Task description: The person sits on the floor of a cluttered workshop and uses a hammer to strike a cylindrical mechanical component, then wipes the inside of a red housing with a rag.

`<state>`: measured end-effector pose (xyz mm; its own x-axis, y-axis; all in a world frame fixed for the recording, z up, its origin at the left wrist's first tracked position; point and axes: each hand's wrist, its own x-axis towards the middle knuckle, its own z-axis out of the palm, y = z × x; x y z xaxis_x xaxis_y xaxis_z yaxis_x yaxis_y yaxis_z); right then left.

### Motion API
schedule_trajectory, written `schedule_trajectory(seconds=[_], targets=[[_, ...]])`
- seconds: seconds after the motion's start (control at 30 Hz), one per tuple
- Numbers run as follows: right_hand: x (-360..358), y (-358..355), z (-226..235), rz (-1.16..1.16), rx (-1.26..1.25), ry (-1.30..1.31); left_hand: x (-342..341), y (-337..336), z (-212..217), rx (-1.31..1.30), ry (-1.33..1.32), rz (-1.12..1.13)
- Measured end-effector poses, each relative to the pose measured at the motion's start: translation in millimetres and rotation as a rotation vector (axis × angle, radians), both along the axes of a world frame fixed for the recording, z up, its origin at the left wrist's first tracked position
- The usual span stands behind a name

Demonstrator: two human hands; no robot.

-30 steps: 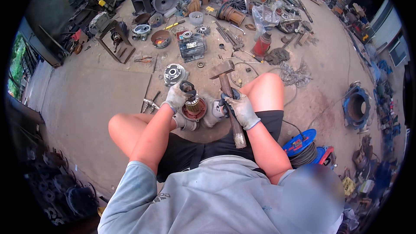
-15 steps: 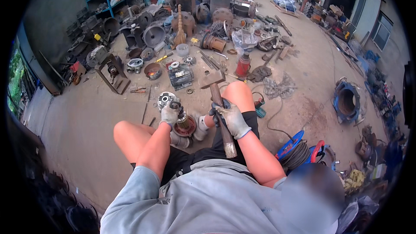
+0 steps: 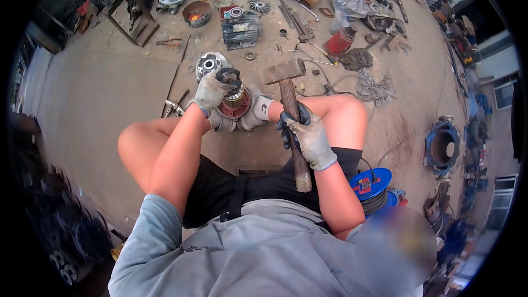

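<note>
My right hand (image 3: pixel 308 138), in a grey glove with dark fingers, is closed round the wooden handle of a sledgehammer (image 3: pixel 289 96). Its blocky metal head points away from me, and the handle's butt hangs above my lap. My left hand (image 3: pixel 210 92), gloved alike, is closed at the top of an upright motor rotor (image 3: pixel 235 102); what its dark fingers grip is too small to make out. Around the rotor's lower part is a red flange (image 3: pixel 237 112), standing between my feet. Just beyond my left hand lies a silver round end cover (image 3: pixel 210 65).
A finned motor housing (image 3: pixel 242 32) with a bearing on top stands ahead. Pliers (image 3: pixel 169 42), a rusty bowl (image 3: pixel 197 14), a red bottle jack (image 3: pixel 340 40) and loose tools lie around it. At my right are a blue cable reel (image 3: pixel 372 185) and a blue casting (image 3: pixel 442 146).
The view has tipped down toward my lap. My right knee has swung outward to the right. The sledgehammer has come nearer to me over the floor; my left hand stays at the rotor.
</note>
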<state>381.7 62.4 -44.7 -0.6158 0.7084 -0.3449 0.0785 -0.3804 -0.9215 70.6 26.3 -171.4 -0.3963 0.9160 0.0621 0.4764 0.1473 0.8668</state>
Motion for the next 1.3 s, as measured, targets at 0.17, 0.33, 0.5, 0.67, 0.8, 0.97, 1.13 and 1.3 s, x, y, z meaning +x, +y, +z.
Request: schedule_trajectory(seconds=[0.17,0.33,0.5,0.67,0.8,0.97,1.13,1.3], targets=[[-11.5,8.9,-21.5,0.104,-0.025,-0.036,-5.6,-3.8,6.5,0.034,0.021,-0.045],[-17.6,6.8,-39.8,0.169,-0.014,-0.104,-16.9,-9.2,10.4,-0.036,-0.105,-0.016],[-14.5,1.7,-46.1,0.174,-0.053,-0.088,-19.8,-12.2,16.7,-0.046,-0.360,-0.027],[-12.1,-0.8,-45.5,0.162,-0.048,-0.097,-35.8,-24.2,16.0,0.043,-0.284,0.064],[-13.0,-1.9,-46.1,0.142,-0.020,-0.111,-32.0,-29.0,43.0,0.217,-0.594,0.171],[-13.5,-2.9,-46.6,0.148,-0.015,-0.122,-17.7,-24.1,66.1,0.397,-0.241,0.121],[-14.8,-3.5,-40.2,0.142,0.001,-0.141,-17.2,-26.8,65.7,0.367,-0.452,0.100],[-18.7,-1.5,-30.9,0.169,0.014,-0.149,-23.4,-28.4,55.7,0.326,-0.389,0.093]])
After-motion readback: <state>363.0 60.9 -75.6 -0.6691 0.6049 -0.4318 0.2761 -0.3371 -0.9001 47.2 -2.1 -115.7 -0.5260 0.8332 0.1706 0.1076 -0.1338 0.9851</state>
